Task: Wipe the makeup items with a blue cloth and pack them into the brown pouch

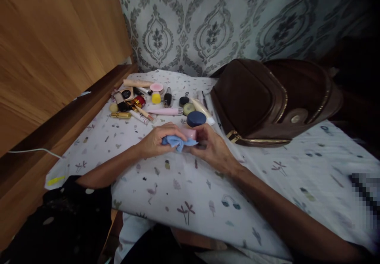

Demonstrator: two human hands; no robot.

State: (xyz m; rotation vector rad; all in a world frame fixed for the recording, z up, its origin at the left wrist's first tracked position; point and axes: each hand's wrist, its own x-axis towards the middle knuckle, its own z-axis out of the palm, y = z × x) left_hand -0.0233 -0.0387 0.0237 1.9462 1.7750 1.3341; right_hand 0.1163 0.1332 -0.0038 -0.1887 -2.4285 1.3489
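Note:
My left hand [157, 139] is closed on a crumpled blue cloth [177, 142] and presses it against a small pink container [190, 134]. My right hand [211, 145] is wrapped round that pink container from the right. Both hands rest on a white printed sheet [184, 192] just in front of a row of cosmetics. A dark blue round lid [196, 118] lies right behind the hands.
Several cosmetics lie at the back left: a pink compact [156, 87], a yellow jar [156, 97], a gold tube [120, 115], a pink tube [164, 111]. A brown leather bag [267, 101] sits at the right. A wooden headboard [53, 58] runs along the left.

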